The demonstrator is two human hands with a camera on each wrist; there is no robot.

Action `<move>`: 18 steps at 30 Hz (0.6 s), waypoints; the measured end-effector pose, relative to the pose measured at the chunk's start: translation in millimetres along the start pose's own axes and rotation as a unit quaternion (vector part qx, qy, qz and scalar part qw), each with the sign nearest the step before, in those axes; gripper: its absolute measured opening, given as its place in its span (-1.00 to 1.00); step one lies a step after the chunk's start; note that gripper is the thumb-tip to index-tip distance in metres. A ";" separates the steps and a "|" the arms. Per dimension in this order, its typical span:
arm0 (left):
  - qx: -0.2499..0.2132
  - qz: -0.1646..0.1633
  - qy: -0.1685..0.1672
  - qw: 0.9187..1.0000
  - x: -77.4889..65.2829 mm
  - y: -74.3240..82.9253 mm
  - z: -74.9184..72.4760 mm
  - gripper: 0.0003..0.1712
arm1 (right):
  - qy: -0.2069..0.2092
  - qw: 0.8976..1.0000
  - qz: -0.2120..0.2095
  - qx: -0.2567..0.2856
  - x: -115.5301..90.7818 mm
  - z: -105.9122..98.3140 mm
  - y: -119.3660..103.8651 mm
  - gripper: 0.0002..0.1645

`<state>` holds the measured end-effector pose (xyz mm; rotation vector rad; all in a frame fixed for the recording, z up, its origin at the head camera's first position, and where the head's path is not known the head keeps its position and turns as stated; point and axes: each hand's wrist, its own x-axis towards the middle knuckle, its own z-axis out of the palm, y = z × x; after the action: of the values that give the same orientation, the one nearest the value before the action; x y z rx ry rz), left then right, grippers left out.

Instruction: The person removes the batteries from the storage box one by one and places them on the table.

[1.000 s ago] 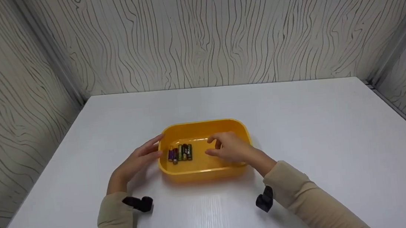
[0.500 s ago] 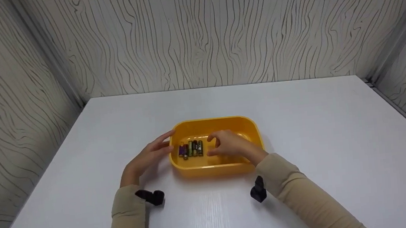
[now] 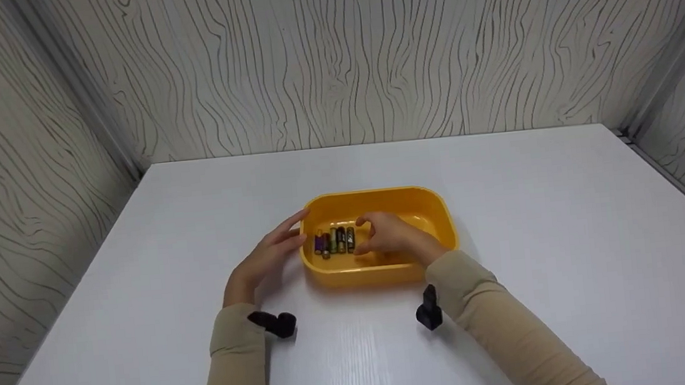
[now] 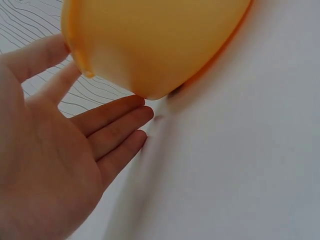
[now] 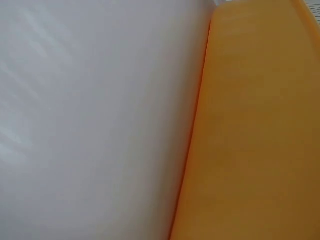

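Note:
A yellow plastic tub (image 3: pixel 381 272) stands on the white table, with several small batteries (image 3: pixel 334 241) lying side by side on its floor at the left. Fingers of my left hand (image 3: pixel 270 256) are extended against the tub's left wall and rim. In the left wrist view, that hand's palm (image 4: pixel 50 165) faces the tub, its lower fingertips at the base. My right hand (image 3: pixel 391 236) reaches down into the tub. Its thumb and index finger are bent and apart, their tips close beside the rightmost battery (image 3: pixel 350 240), with nothing seen between them.
The white table (image 3: pixel 540 217) surrounds the tub on all sides. Wood-grain patterned panels (image 3: pixel 329 55) rise behind and at the sides. A black wrist camera (image 3: pixel 276 323) sits on each sleeve. In the right wrist view only the tub's outer wall (image 5: pixel 255 125) and tabletop show.
The tub has slid right and slightly away across the table, the left hand moving with it. The right hand has stayed nearly in place, so the batteries are now closer to its fingertips.

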<state>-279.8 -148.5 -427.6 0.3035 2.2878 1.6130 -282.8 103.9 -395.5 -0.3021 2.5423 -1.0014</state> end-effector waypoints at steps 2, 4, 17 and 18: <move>-0.004 0.002 -0.002 1.000 1.1 1.0 0.6 -0.39 | -0.001 1.000 0.002 -0.001 2.2 -0.5 -0.1 -0.23; -0.010 -0.002 -0.002 1.000 1.7 1.7 1.6 -0.39 | -0.003 1.000 0.002 -0.007 3.9 -0.6 0.3 -0.21; -0.002 -0.023 0.003 1.000 7.9 3.4 10.6 -0.38 | -0.010 0.999 0.044 0.017 8.1 -2.5 -0.7 -0.15; 0.000 -0.020 0.002 1.000 8.2 3.7 10.8 -0.38 | -0.008 0.999 0.041 0.011 8.4 -2.1 -0.7 -0.16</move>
<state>-283.3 -135.0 -428.6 0.2544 2.2822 1.5949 -291.2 101.8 -396.0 -0.1983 2.5053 -0.9925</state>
